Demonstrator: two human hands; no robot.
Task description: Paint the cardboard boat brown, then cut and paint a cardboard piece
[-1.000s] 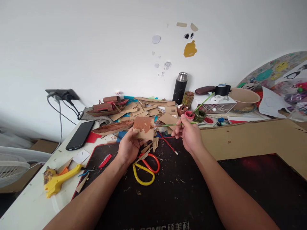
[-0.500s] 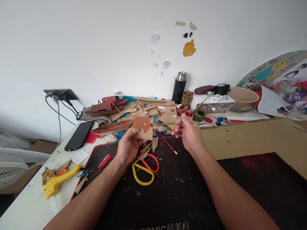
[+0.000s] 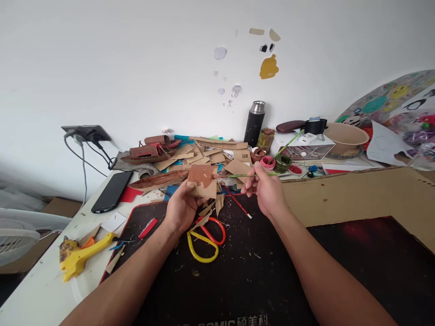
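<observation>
My left hand (image 3: 181, 206) grips a bent piece of cardboard (image 3: 203, 181) by its left and lower edges. Brown paint covers its upper part, and the lower part is bare. Pinched in my right hand (image 3: 267, 190) is a thin green-handled paintbrush (image 3: 249, 175), held level, its tip at the right side of the painted area. Scissors (image 3: 204, 259) with one red and one yellow handle lie below my left hand. A red pencil (image 3: 239, 203) rests between the hands. Behind my right hand stand open jars of brown paint (image 3: 258, 154), red paint (image 3: 268, 163) and green paint (image 3: 282, 163).
Cardboard scraps (image 3: 207, 156) and brown model boats (image 3: 146, 154) fill the back. A black thermos (image 3: 254, 124) stands by the wall. To the left lie a phone (image 3: 112, 192) and a yellow glue gun (image 3: 84, 256). A cardboard panel (image 3: 356, 194) edges the right side of the dark mat (image 3: 238, 280).
My right hand has shifted slightly left, bringing the brush tip against the painted cardboard. The left hand and cardboard stay nearly still.
</observation>
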